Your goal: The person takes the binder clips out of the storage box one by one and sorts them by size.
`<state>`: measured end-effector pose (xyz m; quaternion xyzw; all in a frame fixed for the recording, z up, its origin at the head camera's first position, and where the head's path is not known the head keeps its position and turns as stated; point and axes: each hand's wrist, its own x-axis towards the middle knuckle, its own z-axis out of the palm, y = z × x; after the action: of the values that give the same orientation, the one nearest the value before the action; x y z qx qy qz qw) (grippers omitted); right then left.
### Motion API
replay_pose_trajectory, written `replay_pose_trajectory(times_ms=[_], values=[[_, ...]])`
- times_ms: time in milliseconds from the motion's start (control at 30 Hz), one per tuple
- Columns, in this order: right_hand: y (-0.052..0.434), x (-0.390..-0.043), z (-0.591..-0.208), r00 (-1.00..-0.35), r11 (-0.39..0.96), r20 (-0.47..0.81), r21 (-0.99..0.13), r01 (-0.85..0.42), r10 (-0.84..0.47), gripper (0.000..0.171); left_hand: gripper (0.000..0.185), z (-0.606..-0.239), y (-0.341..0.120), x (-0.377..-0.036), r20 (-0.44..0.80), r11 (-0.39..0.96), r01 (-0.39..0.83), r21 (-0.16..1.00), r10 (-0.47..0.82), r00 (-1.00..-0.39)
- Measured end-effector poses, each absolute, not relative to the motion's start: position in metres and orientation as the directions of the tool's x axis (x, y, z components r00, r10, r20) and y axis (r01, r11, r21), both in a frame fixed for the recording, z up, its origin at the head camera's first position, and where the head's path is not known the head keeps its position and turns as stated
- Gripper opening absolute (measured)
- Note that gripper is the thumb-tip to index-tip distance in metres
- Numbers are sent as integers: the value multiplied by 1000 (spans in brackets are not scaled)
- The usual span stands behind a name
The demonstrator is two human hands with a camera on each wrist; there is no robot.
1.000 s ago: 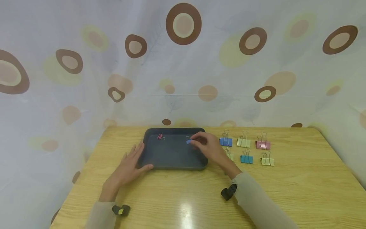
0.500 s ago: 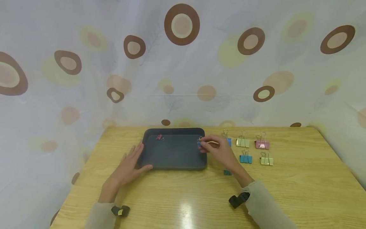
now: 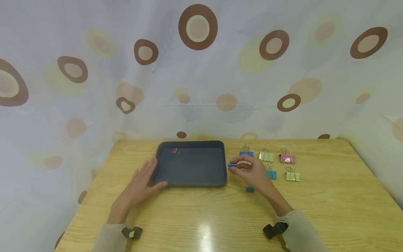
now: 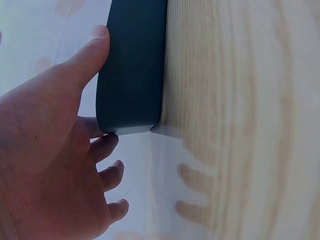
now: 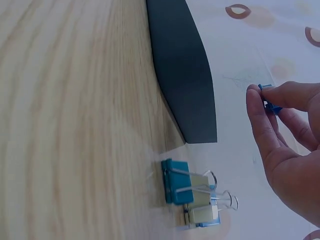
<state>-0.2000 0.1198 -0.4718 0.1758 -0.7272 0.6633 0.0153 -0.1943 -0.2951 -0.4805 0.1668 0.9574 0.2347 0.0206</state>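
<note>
My right hand pinches a small blue binder clip between thumb and fingertips, just off the right side of a dark grey tray. In the right wrist view the same blue clip shows between the fingertips, partly covered by them. At the tray's left side rests my left hand, its thumb at the near rim and its fingers spread along the left edge. The left wrist view shows the thumb on the tray's wall near its corner. Inside the tray, at the back left, lies a small pink binder clip.
Right of the tray stand larger binder clips: a blue one, a pale green one and a pink one behind, a light blue one and a pale yellow one before them. A teal clip sits nearest, below my right hand.
My right hand has carried the blue binder clip from over the tray rightward past its edge. The teal clip, hidden at first, has come into view. My left hand has stayed put.
</note>
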Motion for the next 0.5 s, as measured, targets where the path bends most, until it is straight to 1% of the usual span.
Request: replay_pose_trajectory(times_ms=[233,333,500], values=[[137,-185,-472,-963,108,171,-975,-197,-210,16,98,-481,-296,-192,74,820,335,463,341,-937],[145,-180,-474,-964,128,167,-972,-195,-205,16,98,-480,-296,-192,82,818,342,463,344,-935],[158,-174,-476,-959,170,197,-958,-233,-202,15,99,-479,-296,-193,57,824,325,464,338,-939]])
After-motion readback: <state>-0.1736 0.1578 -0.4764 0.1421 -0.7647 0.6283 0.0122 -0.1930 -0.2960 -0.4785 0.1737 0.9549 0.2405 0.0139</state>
